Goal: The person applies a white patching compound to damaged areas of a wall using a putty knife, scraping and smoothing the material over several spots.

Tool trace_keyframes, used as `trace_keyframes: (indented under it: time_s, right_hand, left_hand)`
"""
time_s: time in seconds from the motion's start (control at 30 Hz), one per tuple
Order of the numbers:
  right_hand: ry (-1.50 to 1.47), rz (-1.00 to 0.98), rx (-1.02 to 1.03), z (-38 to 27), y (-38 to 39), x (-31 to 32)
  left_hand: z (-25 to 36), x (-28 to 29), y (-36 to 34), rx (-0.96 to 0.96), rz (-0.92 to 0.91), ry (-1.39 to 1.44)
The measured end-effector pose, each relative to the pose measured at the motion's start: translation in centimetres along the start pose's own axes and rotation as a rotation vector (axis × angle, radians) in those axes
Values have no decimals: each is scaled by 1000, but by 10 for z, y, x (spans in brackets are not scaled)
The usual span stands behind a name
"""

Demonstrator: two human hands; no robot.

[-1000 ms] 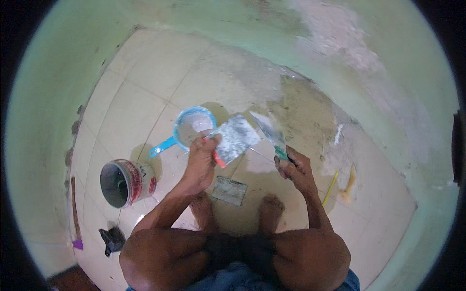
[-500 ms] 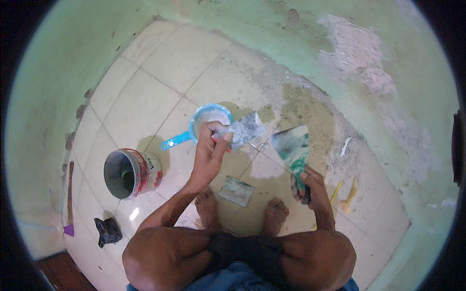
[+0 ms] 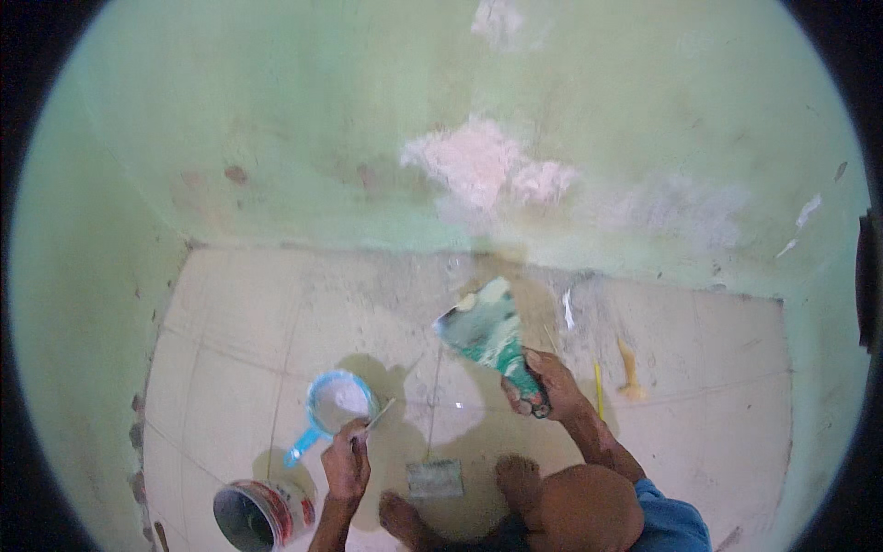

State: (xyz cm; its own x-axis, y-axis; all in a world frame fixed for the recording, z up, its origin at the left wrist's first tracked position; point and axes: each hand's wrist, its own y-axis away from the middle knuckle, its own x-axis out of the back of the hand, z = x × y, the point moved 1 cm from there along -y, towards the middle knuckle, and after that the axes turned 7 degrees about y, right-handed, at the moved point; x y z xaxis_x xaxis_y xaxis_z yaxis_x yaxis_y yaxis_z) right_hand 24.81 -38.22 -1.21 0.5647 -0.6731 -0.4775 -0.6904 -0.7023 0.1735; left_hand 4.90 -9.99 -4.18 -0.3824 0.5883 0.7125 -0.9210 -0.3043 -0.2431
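Note:
My right hand (image 3: 543, 386) is closed on the handle of a wide putty knife (image 3: 483, 331). Its blade tilts up toward the wall and carries a pale dab near its front edge. My left hand (image 3: 346, 460) pinches a thin flat scraper (image 3: 380, 414), seen almost edge-on. That scraper is close by the rim of a blue long-handled dipper (image 3: 302, 446), which stands on the floor with whitish putty (image 3: 345, 397) inside. Between my feet lies a flat rectangular metal plate (image 3: 435, 479), smeared grey.
Ahead rises a green wall (image 3: 322, 110) with a rough whitish patch (image 3: 471, 164). A white and red bucket (image 3: 292, 511) stands at the lower left. To the right on the tiles (image 3: 699, 368) are a thin yellow stick (image 3: 599, 391) and a tan scrap (image 3: 629, 368).
My view has swung up toward the wall. The scraper in my left hand has turned from flat to edge-on, beside the dipper. The putty knife now tilts left, with a pale dab on it.

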Motion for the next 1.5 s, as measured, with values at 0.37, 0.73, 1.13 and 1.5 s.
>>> trace_keyframes:
  time_s: [0.37, 0.73, 1.13, 1.5]
  right_hand:
    - [1620, 606, 860, -175, -14, 8]
    - [2293, 913, 846, -293, -113, -30]
    - [2427, 914, 1151, -313, -125, -38]
    - [2469, 1075, 873, -298, -134, -55]
  left_hand:
    - [1, 17, -11, 190, 216, 729]
    - [-16, -19, -3, 188, 77, 811]
    - [-71, -71, 31, 151, 150, 818]
    - [-51, -26, 49, 320, 260, 758]
